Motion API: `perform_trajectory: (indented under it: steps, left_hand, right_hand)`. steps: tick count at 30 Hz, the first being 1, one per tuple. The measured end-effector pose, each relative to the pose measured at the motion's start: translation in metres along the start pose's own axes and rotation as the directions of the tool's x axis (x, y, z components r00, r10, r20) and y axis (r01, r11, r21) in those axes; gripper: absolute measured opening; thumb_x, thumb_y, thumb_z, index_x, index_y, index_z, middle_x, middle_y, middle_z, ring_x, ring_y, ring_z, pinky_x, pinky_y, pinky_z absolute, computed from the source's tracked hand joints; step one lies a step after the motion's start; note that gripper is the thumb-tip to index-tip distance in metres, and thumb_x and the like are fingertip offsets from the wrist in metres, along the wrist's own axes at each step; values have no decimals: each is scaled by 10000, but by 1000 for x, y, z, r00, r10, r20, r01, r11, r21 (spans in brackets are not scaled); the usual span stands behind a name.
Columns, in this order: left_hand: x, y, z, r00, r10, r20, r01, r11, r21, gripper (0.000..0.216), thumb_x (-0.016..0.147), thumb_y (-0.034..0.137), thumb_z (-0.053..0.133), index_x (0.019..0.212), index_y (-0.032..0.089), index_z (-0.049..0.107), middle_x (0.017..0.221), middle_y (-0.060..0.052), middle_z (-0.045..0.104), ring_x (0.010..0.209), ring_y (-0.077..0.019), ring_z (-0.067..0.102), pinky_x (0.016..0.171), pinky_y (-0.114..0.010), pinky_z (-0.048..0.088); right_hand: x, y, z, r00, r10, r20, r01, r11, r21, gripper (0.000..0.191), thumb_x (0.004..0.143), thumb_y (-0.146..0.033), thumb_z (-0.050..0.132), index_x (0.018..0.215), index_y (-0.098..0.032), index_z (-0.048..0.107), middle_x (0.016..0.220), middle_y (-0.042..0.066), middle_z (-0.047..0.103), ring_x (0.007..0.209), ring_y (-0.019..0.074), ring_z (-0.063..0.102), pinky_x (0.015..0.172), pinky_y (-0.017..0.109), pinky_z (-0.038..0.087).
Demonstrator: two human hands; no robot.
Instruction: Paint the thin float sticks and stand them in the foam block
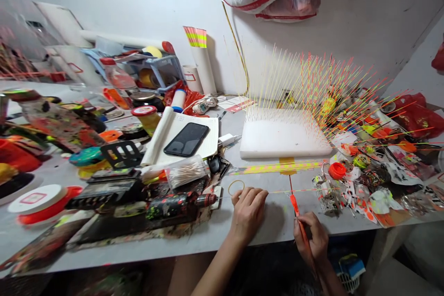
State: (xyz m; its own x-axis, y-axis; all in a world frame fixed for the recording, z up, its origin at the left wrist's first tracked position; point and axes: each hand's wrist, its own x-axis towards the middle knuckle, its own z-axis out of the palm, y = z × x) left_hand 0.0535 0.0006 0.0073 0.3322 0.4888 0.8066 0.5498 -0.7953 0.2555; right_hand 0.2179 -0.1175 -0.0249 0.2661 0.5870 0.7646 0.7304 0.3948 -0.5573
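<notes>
My left hand (pixel 249 215) is closed, its curled fingers on a thin, pale stick (pixel 277 191) that runs level above the table. The stick's left end points at the nose of a paint-spattered black motor tool (pixel 176 206); whether it sits in it I cannot tell. My right hand (pixel 312 236) is closed around a paintbrush (pixel 305 240) with orange paint on its bristles. The bristles point up at the stick, right of my left hand. Behind, striped yellow sticks (pixel 263 168) lie flat under a piece of orange tape (pixel 287 166).
A white foam block (pixel 284 136) bristles with several thin coloured sticks. Paint-stained scraps (pixel 364 180) crowd the right side. A phone (pixel 187 139) lies on a notebook (pixel 213 134), near a bag of cotton swabs (pixel 189 172). Jars (pixel 145 118) and lids fill the left.
</notes>
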Motion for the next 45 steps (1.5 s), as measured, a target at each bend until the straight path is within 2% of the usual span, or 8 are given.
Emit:
perform_trajectory:
  steps: [6, 15, 26, 32, 38, 45]
  left_hand:
    - [-1, 1, 0, 1000, -8, -13, 8, 1000, -17, 145, 945, 115, 509, 960, 212, 616, 837, 15, 702, 801, -130, 601, 832, -327, 337]
    - [-2, 2, -1, 1000, -17, 5, 17, 1000, -22, 146, 969, 138, 480, 967, 209, 607, 853, 12, 700, 806, -136, 597, 837, -328, 331]
    - [-3, 1, 1, 1000, -19, -8, 19, 1000, -17, 156, 968, 131, 471, 950, 210, 604, 842, 12, 700, 808, -141, 601, 837, -331, 327]
    - [-3, 2, 1, 1000, -28, -13, 27, 999, -18, 159, 956, 116, 481, 951, 212, 607, 842, 14, 703, 795, -140, 597, 839, -334, 325]
    - [-4, -10, -13, 1000, -25, 14, 25, 999, 21, 173, 945, 108, 479, 932, 216, 614, 838, 16, 706, 789, -134, 597, 830, -336, 320]
    - [-9, -20, -27, 999, -46, 19, 44, 995, 87, 176, 912, 103, 497, 919, 225, 625, 852, 17, 721, 820, -137, 618, 848, -348, 314]
  right_hand:
    - [-1, -11, 10, 998, -2, 68, -2, 998, 65, 187, 914, -88, 554, 1036, -226, 583, 810, 7, 610, 714, 140, 611, 647, 248, 534]
    - [-1, -7, 24, 999, 25, 42, -23, 999, -32, 112, 943, -151, 538, 1017, -218, 590, 820, 12, 627, 731, 140, 632, 678, 249, 544]
    - [0, -6, 23, 999, 18, 34, -16, 997, -69, 97, 951, -169, 545, 1019, -218, 594, 813, 7, 631, 717, 133, 636, 665, 223, 544]
    - [-4, -10, 15, 998, 9, 63, -10, 1000, 18, 145, 928, -125, 543, 1022, -227, 585, 817, 7, 628, 705, 137, 635, 640, 233, 544]
    - [-3, -18, 18, 994, -44, 103, 32, 993, 115, 208, 906, -80, 543, 1044, -231, 584, 803, 6, 620, 709, 146, 630, 649, 263, 552]
    - [5, -28, 34, 994, -57, 88, 53, 997, 47, 163, 910, -116, 541, 1020, -225, 592, 822, 16, 654, 728, 148, 658, 676, 258, 567]
